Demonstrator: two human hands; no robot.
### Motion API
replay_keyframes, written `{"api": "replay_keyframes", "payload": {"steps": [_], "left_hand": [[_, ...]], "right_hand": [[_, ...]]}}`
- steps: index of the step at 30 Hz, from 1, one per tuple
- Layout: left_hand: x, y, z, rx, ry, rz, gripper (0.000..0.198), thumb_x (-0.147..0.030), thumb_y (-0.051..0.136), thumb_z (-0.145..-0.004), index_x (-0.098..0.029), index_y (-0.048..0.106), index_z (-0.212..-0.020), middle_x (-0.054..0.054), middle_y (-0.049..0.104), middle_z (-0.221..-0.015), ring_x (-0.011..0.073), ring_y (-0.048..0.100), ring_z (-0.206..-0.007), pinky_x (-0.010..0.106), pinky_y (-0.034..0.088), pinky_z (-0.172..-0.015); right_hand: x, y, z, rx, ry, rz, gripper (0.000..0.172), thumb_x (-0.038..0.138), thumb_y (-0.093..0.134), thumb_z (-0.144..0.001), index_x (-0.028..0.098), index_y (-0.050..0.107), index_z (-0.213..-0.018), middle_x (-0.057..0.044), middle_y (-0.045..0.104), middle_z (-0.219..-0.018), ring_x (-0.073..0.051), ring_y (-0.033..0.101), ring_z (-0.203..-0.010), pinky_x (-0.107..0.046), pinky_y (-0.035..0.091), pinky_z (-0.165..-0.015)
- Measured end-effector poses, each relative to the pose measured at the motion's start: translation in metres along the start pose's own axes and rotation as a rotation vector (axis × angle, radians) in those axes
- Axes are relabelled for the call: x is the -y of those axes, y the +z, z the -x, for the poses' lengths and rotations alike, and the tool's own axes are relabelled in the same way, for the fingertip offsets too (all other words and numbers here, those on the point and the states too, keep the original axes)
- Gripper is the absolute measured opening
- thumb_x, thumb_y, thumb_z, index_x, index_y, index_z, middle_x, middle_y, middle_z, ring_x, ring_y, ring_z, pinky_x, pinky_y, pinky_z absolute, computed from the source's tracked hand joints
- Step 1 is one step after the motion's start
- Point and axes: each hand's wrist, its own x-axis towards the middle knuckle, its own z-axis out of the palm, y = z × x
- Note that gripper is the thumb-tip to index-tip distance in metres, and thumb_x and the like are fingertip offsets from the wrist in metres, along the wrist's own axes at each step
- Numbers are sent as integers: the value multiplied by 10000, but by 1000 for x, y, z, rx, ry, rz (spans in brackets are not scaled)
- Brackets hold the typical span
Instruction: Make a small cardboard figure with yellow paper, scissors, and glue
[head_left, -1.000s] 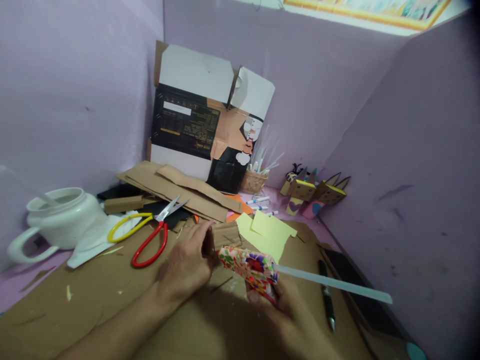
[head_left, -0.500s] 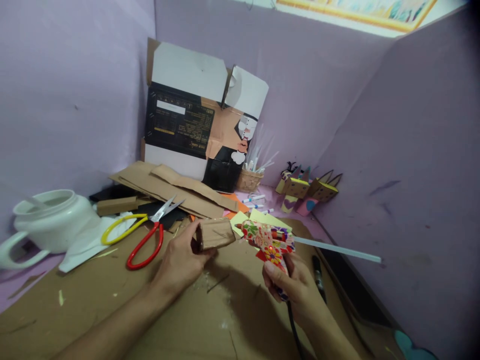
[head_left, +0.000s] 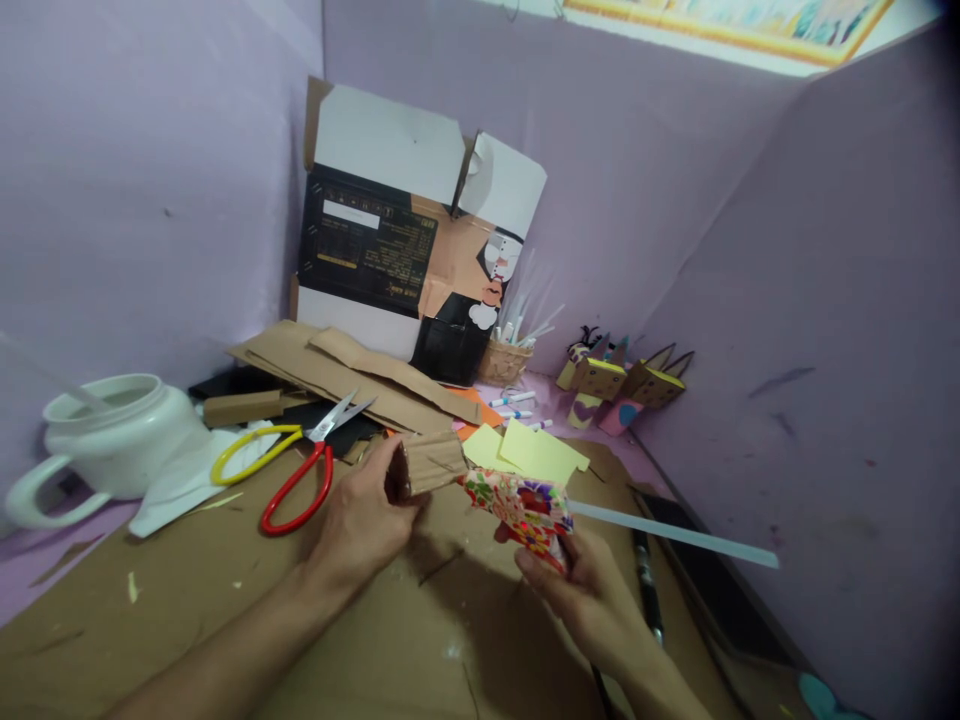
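My left hand point(head_left: 358, 520) is closed round one end of a small brown cardboard box point(head_left: 429, 462), held just above the cardboard work sheet point(head_left: 225, 610). My right hand point(head_left: 592, 590) grips a glue gun point(head_left: 523, 507) covered in a red floral pattern. A long clear glue stick point(head_left: 675, 535) pokes out of the gun's back toward the right. The gun's nozzle points left and sits right under the box's lower edge; whether it touches I cannot tell.
Red and yellow scissors point(head_left: 292, 465) lie to the left, beside a white jug point(head_left: 112, 440). Yellow paper point(head_left: 529, 450) lies behind the box. A black pen point(head_left: 646, 590) is on the right. A printed carton point(head_left: 412, 250), cardboard strips, markers and paper figures point(head_left: 626, 385) stand at the back.
The glue gun dropped lower and tilted, its nozzle moving in under the cardboard box. My left hand kept hold of the box, shifting it slightly.
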Motion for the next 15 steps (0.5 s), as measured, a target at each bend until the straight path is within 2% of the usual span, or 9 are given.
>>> {"api": "replay_keyframes", "payload": {"steps": [6, 11, 15], "left_hand": [[-3, -2, 0, -2, -15, -12, 483, -172, 599, -663, -257, 521, -1132, 25, 634, -1035, 207, 616, -883, 313, 493, -737], [-1, -3, -1, -10, -20, 3, 481, -157, 604, -648, -251, 522, -1113, 15, 653, -951, 185, 622, -779, 286, 493, -671], [1, -2, -1, 4, -5, -25, 501, -183, 619, -653, -255, 512, -1137, 22, 650, -958, 179, 616, -744, 288, 490, -654]], "right_hand": [[-5, 0, 1, -16, -14, 52, 244, 370, 570, -742, 144, 628, -812, -79, 634, -758, -192, 567, -679, -274, 447, -580], [-3, -4, 0, -77, -1, 77, 249, 388, 575, -725, 150, 636, -761, -54, 607, -664, -179, 550, -627, -247, 417, -504], [-2, -5, 0, -123, -5, 99, 275, 411, 571, -721, 146, 635, -755, -54, 606, -669, -168, 534, -605, -246, 408, -497]]}}
